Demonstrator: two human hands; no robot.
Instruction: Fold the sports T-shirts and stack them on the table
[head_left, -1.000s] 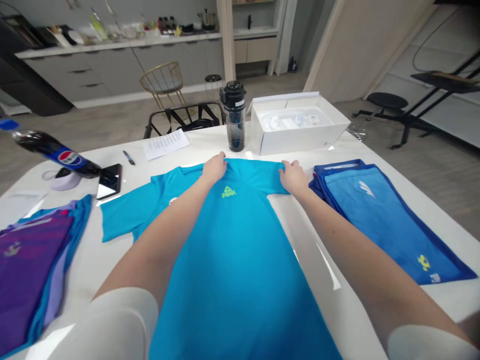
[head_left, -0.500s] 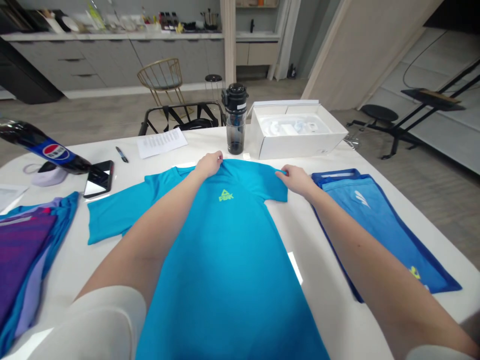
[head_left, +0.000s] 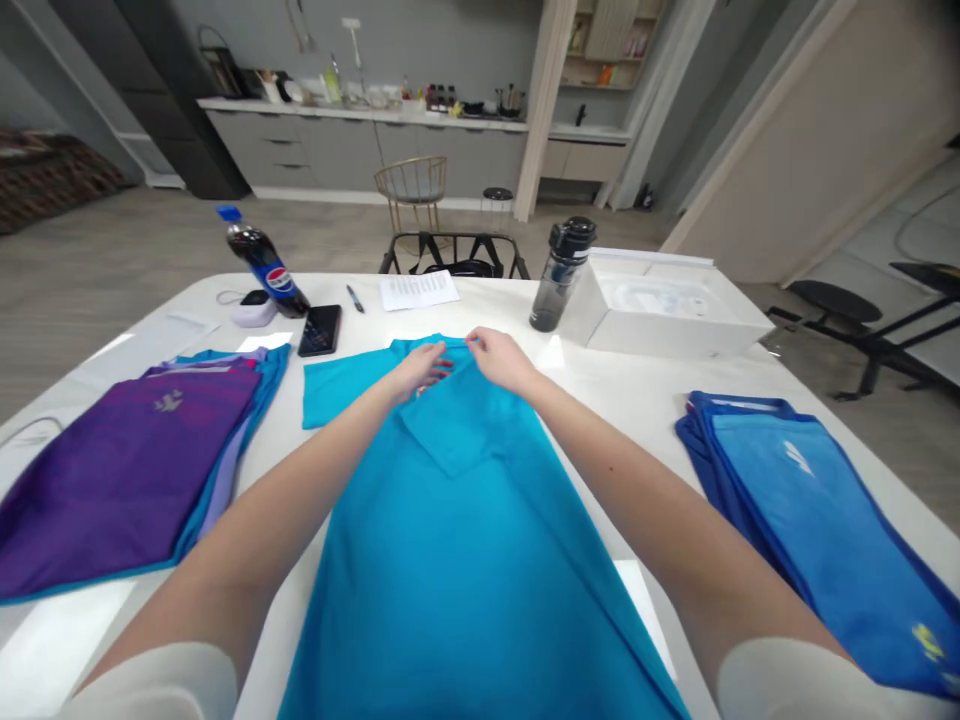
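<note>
A turquoise T-shirt [head_left: 457, 560] lies spread on the white table in front of me. Its right sleeve is folded inward over the chest, and the printed logo no longer shows. The left sleeve [head_left: 341, 385] stays stretched out flat to the side. My right hand [head_left: 501, 360] pinches the shirt's top edge near the shoulder fold. Just left of it, my left hand [head_left: 420, 372] rests at the collar with its fingers apart, touching the fabric.
Folded purple and blue clothes [head_left: 142, 470] lie on the left, folded blue clothes [head_left: 832, 500] on the right. Along the back stand a cola bottle [head_left: 262, 262], a phone [head_left: 320, 330], a pen [head_left: 355, 298], a paper sheet [head_left: 420, 290], a dark drink bottle [head_left: 559, 280] and a white box [head_left: 660, 325].
My right hand has brought the right sleeve inward over the shirt's chest. My left hand has let go of the shoulder edge and its fingers have spread. The view has shifted left.
</note>
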